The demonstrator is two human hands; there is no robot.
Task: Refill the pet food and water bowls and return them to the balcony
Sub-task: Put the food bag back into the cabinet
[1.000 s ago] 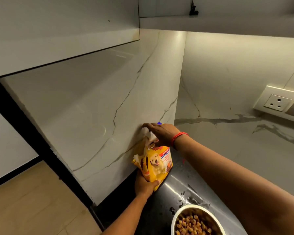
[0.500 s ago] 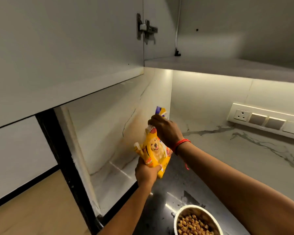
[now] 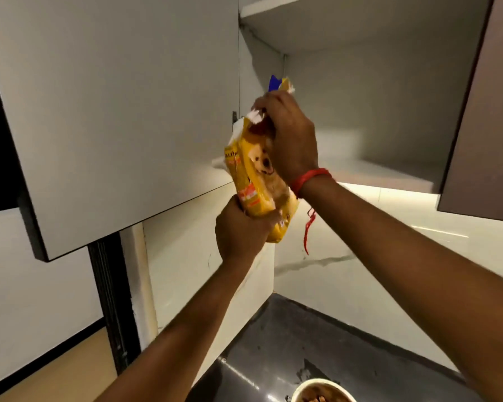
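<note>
Now, bag: one, yellow, dog print
bowl: one, kibble inside
left grip: clutches bag bottom
right grip: clutches bag top

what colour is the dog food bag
The dog food bag is mostly yellow, with a puppy picture on it; the head view shows it.

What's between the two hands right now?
In the head view, only the yellow pet food bag: left hand grips its bottom, right hand its top.

A dark glossy countertop carries a white bowl apparently holding kibble.
</note>
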